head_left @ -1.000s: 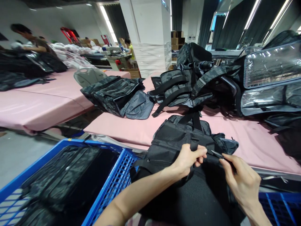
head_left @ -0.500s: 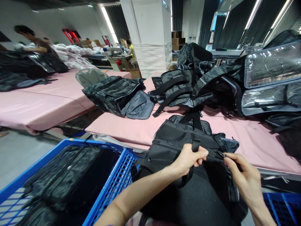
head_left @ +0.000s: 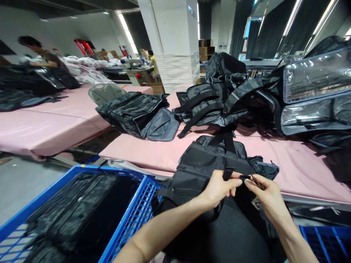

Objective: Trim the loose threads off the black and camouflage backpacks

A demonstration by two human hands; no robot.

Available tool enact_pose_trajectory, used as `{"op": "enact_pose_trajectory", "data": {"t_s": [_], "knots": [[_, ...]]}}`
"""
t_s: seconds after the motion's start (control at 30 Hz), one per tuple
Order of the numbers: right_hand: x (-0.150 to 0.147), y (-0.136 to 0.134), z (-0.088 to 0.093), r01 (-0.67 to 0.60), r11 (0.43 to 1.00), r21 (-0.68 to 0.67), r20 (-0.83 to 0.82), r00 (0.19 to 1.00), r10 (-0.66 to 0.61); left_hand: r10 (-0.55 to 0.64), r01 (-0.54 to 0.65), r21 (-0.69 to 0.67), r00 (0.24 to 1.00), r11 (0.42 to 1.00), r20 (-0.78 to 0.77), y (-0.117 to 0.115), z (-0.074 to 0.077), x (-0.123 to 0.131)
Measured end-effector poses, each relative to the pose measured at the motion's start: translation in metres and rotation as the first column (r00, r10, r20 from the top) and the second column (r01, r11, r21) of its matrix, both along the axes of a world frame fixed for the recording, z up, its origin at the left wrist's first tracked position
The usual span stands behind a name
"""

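A black backpack (head_left: pixel 208 160) lies half on the pink table (head_left: pixel 153 149) and half toward me. My left hand (head_left: pixel 219 188) is closed, pinching a black strap (head_left: pixel 228 174) on the backpack's upper edge. My right hand (head_left: pixel 267 197) is closed around a small metal snipper (head_left: pixel 255 180), whose tips sit at the strap right beside my left fingers. The two hands almost touch.
A blue plastic crate (head_left: pixel 128 215) holding dark bags stands at my lower left; another blue crate (head_left: pixel 326 237) shows at lower right. Camouflage bags (head_left: pixel 137 113) and bagged packs (head_left: pixel 315 91) cover the table's far side. A white pillar (head_left: pixel 172 40) stands behind. People work at a far pink table (head_left: pixel 41 120).
My right hand has moved left with the snipper until it meets the strap held by my left hand. The left hand has kept its grip.
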State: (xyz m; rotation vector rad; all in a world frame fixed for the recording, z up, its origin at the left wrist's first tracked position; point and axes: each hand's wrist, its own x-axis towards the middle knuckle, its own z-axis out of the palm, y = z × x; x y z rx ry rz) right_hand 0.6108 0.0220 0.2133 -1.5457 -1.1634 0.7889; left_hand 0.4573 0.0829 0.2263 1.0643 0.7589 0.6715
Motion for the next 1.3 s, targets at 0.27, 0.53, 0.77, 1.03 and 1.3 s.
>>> {"op": "enact_pose_trajectory", "data": {"t_s": [0.27,0.53,0.77,1.03,1.3], "knots": [[0.025,-0.018,-0.003,0.116,0.891,0.439,0.572,0.729,-0.376,0.068,-0.064,-0.132,0.997,0.989,0.03,0.01,0.003,0.005],[0.026,-0.018,0.027,-0.331,0.747,0.577,0.816,0.198,-0.542,0.05,-0.054,-0.066,0.997,0.996,-0.056,0.007,0.007,0.014],[0.03,-0.019,0.02,-0.333,0.77,0.544,0.839,0.234,-0.492,0.033,-0.036,-0.068,0.998,0.997,-0.055,0.007,0.009,0.016],[0.028,-0.019,0.017,-0.321,0.786,0.529,0.843,0.31,-0.44,-0.011,0.009,-0.048,0.999,0.999,-0.04,0.003,0.011,0.014],[0.043,-0.03,0.005,-0.13,0.827,0.546,0.693,0.625,-0.359,0.02,-0.024,-0.112,0.999,0.993,-0.043,0.009,0.005,0.014]]}}
